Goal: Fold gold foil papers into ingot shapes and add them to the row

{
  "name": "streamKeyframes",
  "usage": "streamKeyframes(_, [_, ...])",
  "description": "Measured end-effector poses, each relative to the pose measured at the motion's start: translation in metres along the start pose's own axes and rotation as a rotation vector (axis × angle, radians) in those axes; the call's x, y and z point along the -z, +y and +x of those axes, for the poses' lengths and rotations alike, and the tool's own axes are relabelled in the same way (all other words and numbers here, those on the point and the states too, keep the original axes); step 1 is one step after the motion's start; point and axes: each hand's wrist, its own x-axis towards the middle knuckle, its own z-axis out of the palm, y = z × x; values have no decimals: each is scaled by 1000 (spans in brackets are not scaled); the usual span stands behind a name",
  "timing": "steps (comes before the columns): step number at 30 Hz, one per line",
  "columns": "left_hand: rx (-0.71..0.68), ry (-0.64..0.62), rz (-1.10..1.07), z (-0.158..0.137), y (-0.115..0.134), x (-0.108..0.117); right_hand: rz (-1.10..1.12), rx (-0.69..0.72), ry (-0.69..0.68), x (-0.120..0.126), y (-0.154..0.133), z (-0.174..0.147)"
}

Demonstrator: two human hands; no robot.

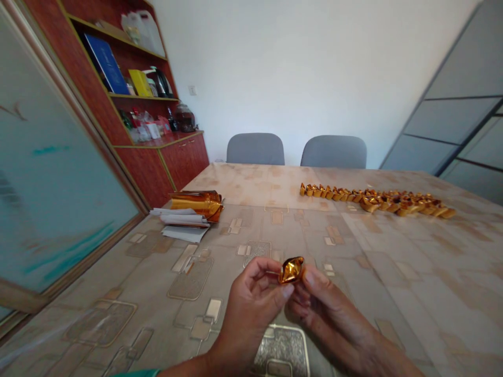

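White wall [314, 78] at the far side of the room, fitted with one socket [192, 90] near the cabinet. Two grey chairs stand against the far edge of the table; their backs, left chair [255, 148] and right chair [334, 152], rise above the tabletop. On the left is a red-brown cabinet [183, 162] with shelves. Noted on them: plastic jugs [147, 31] on top, a blue folder [106, 64] leaning beside a yellow box [140, 82], and, lower down, a dark jar [184, 118]. A frosted glass panel [58, 157] stands at the near left, and grey panels [444, 118] at the right.

Table [145, 272] is covered with a patterned cloth of rounded rectangles. One small folded gold piece [292, 270] is held just above the near middle of it. Left hand [249, 303] grasps the piece from the left, thumb at its lower edge and forefinger at its side. Right hand [334, 309] grasps it from the right, thumb against its side. Both grips are firm enough to keep it raised, its creased face showing.

On the left of the table lies a curled stack of gold sheets [192, 200], with white papers [186, 233] just beside it on the near side. Well apart, at the far right, many folded gold shapes [369, 204] are set close together in a long band, wider toward its right end.
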Motion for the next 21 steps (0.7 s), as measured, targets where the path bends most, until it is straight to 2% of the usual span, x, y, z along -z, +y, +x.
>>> streamKeyframes(4, [-110, 36, 70, -2, 2, 1, -93, 23, 30, 0, 4, -1])
streamKeyframes(9, [-182, -26, 103, -1, 3, 8, -139, 13, -33, -1, -1, -4])
streamKeyframes(12, [-158, -114, 95, 4, 9, 16, -133, -58, -136, 1, -10, -5])
streamKeyframes(15, [-103, -263, 121, 11, 19, 25, -50, -194, -214, 3, -16, -5])
streamKeyframes(18, [-28, -396, 153, 19, 27, 31, 34, -269, -206, 3, -12, -4])
streamKeyframes(21, [59, -462, 93, 23, 26, 32, 22, -249, -159, 3, -6, -3])
